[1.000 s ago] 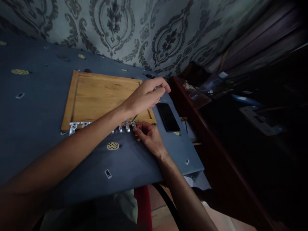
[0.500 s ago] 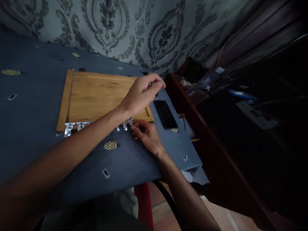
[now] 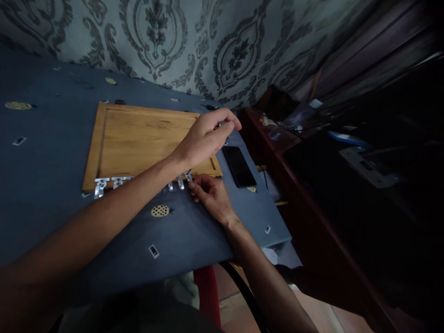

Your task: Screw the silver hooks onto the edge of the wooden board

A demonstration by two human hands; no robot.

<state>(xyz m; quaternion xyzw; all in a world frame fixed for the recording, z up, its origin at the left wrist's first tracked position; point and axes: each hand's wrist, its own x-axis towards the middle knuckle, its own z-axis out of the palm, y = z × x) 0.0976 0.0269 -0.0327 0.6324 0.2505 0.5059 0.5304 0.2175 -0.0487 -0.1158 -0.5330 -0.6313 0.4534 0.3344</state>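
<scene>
Now L hand (image 3: 204, 138) fingertips pinched shut, contents unclear; R hand (image 3: 212, 194) nips metal bracket (image 3: 189, 176) at board (image 3: 138, 138) edge.

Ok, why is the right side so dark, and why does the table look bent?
Head view: the light is dim; the wooden board and left hand catch most of it, the furniture at right sinks into shadow. Head view: the wide lens bows the table edges, and the near forearm looks soft.

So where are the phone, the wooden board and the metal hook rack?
phone (image 3: 238, 165): head view, middle of its dark screen.
wooden board (image 3: 138, 138): head view, bare middle of its top.
metal hook rack (image 3: 100, 184): head view, its leftmost hook.
</scene>
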